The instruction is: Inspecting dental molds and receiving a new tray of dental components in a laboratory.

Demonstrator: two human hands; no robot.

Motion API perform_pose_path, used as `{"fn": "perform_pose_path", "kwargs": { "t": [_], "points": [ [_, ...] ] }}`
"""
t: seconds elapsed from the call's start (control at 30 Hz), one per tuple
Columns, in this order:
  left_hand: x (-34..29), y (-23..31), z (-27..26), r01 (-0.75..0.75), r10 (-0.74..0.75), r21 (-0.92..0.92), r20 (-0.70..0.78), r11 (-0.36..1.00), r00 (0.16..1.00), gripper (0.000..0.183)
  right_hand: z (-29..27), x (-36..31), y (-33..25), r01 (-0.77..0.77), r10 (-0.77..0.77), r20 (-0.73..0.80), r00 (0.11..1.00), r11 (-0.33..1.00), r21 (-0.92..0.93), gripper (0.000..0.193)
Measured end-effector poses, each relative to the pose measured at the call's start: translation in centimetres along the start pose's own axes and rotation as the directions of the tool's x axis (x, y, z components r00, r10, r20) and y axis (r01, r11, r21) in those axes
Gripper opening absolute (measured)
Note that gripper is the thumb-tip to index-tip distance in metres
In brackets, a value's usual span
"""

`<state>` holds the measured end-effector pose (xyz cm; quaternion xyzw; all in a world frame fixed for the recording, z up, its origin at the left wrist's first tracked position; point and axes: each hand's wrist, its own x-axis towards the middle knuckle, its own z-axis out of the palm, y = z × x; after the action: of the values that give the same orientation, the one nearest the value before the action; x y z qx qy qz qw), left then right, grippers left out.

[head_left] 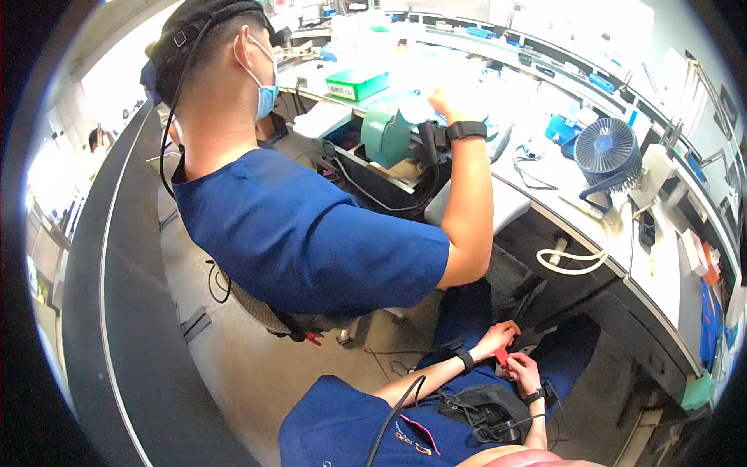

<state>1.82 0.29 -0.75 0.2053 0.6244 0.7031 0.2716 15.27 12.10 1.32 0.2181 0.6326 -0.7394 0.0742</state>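
We pinch a red piece (502, 356) in the fingers of the right hand (526, 373); the left hand (495, 340) lies directly at its upper left, and we cannot tell whether that hand also grasps it. Clearance: the front edge of the workbench (661, 300) runs beyond and to the right of the red piece, well apart from both hands. On the near side of the red piece, a black pouch (490, 409) with cords lies on our lap. Grey floor (233, 397) shows to its left. Pose: our 2 forearms converge on the red piece; the left fingers reach past it, partly curled. Each wrist carries 1 black band. Position: the red piece sits between the 2 hands, at the right fingertips. Farther beyond it, a co-worker (303, 226) in navy sits with 1 forearm raised.
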Motion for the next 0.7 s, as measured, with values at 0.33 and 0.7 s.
{"fn": "perform_pose_path", "kwargs": {
  "t": [0.33, 0.7],
  "points": [
    [0.1, -0.1, -0.1, -0.002, 0.004, -0.132, 0.015, 0.991, 1.0, 0.023, -0.2, -0.2, 0.2, 0.023, -0.026, -0.062, 0.998, 0.998, -0.06, 0.016],
    [0.5, -0.8, 0.2, -0.024, 0.022, -0.094, -0.016, 0.995, 1.0, 0.023, -0.3, -0.4, -0.2, 0.004, -0.005, -0.076, 0.997, 1.0, -0.023, 0.019]
  ]
}}
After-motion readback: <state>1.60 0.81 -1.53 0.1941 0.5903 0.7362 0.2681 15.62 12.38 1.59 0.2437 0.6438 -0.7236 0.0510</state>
